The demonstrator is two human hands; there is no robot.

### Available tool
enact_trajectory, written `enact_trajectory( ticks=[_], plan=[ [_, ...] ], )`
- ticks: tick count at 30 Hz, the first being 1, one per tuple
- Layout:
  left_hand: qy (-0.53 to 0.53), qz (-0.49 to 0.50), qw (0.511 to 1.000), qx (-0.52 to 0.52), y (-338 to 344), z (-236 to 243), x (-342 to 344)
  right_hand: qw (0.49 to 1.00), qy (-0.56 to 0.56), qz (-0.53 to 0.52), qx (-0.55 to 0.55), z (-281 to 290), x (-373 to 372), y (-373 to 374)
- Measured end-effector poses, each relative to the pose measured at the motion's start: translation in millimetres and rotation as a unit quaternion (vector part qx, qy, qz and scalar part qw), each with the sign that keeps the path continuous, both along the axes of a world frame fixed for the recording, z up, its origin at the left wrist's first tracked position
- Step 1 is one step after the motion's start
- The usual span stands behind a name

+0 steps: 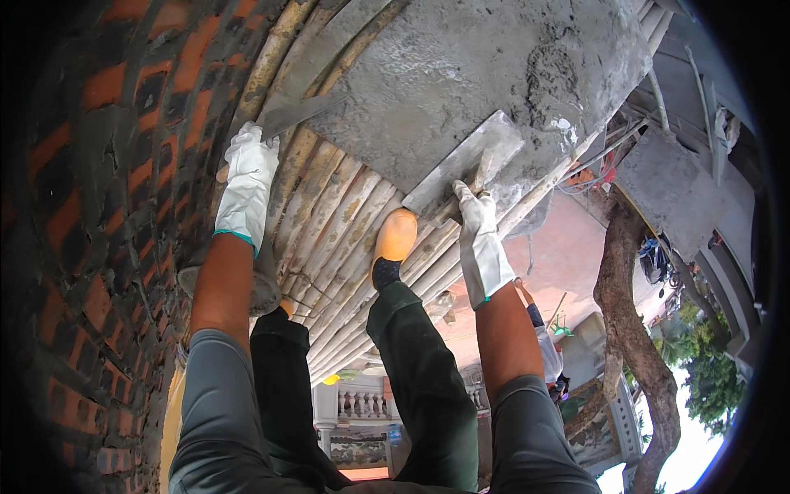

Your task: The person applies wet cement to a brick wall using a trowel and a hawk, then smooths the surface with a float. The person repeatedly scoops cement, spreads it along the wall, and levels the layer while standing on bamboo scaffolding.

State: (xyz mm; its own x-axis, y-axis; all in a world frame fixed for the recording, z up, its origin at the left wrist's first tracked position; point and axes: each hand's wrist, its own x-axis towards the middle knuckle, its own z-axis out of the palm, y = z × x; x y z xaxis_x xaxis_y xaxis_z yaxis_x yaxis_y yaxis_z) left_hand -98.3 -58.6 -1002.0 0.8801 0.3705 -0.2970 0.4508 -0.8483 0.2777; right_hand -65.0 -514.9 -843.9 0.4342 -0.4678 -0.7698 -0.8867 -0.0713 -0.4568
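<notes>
Your right hand [479, 216], in a white glove, is closed around the handle of the flat steel float [462, 165], whose blade lies at 12 o'clock from that hand, flat on the edge of the grey mortar board [461, 66]. Your left hand [247, 177], also gloved, is wrapped around the handle of a pointed trowel [296, 111]; its blade points toward 1 o'clock and rests on the board's left edge, just beside the brick wall [99, 206].

To do this well, I judge you should keep the float low and nearly flat and draw the mortar toward its blade with the trowel, loading only what stays put — you stand on a bamboo scaffold [346, 222] with an open drop at 5 o'clock. Keep your yellow boot [393, 239] planted across several poles.

Containers: the board carries a wet heap of mortar [551, 74] at its right side — the rest of it is only smeared. A round grey pan [262, 284] sits at 6 o'clock from your left hand, half hidden by your forearm; what is in it cannot be made out.
</notes>
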Motion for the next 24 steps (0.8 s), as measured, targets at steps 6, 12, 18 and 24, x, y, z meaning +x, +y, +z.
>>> enact_trajectory(
  ticks=[6,12,18,24],
  plan=[
    [-0.015,-0.12,0.993,0.013,-42.1,154.6,48.5,0.956,-0.072,0.126,-0.256,66.7,30.7,0.0],
    [0.065,-0.106,0.987,-0.105,-97.5,289.1,65.4,0.983,-0.14,-0.016,0.118,123.2,138.7,44.1],
    [0.029,-0.12,0.976,-0.179,-138.2,399.9,11.4,0.845,-0.346,0.006,0.408,128.9,182.8,100.1],
    [0.08,-0.12,0.96,-0.239,-143.6,474.4,-40.8,0.876,-0.241,-0.018,0.416,161.3,160.2,104.7]
  ],
)
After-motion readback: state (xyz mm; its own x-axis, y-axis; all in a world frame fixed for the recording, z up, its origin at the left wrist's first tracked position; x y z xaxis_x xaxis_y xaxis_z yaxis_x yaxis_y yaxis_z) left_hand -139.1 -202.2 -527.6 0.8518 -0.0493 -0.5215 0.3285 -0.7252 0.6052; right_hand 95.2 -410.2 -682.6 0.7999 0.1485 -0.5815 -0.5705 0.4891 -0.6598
